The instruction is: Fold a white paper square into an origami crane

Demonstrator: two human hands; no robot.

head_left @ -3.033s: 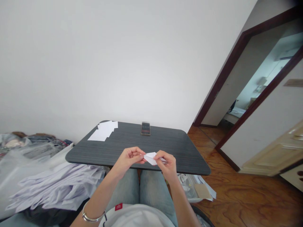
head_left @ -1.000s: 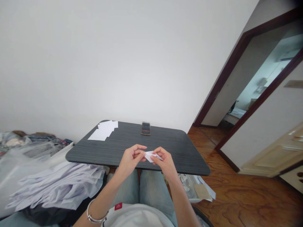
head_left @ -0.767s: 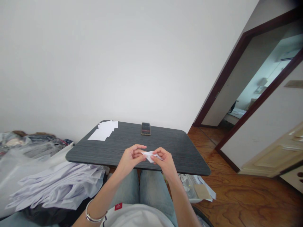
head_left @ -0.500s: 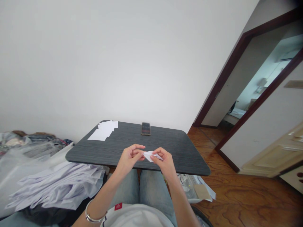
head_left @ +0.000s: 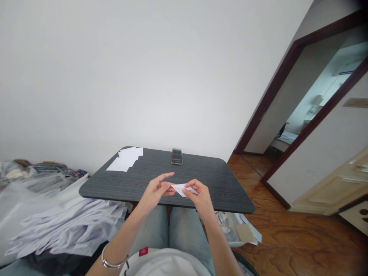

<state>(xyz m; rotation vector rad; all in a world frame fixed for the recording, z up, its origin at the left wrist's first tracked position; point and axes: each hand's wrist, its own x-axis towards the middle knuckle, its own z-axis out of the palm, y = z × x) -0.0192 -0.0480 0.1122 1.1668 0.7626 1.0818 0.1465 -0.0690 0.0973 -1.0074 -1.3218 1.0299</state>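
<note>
left hand (head_left: pixel 156 191) had loosened since a moment before, its index finger lifted and pointing off toward the phone (head_left: pixel 176 156), while its thumb and remaining fingers stayed closed on one end of the folded white paper (head_left: pixel 181 189). right hand (head_left: pixel 200 198) grasped the other end between thumb and fingers. the paper was held in the air nearer than the phone, above the dark surface (head_left: pixel 201 172). a stack of loose white paper squares (head_left: pixel 123 162) lay left of the phone.
</note>
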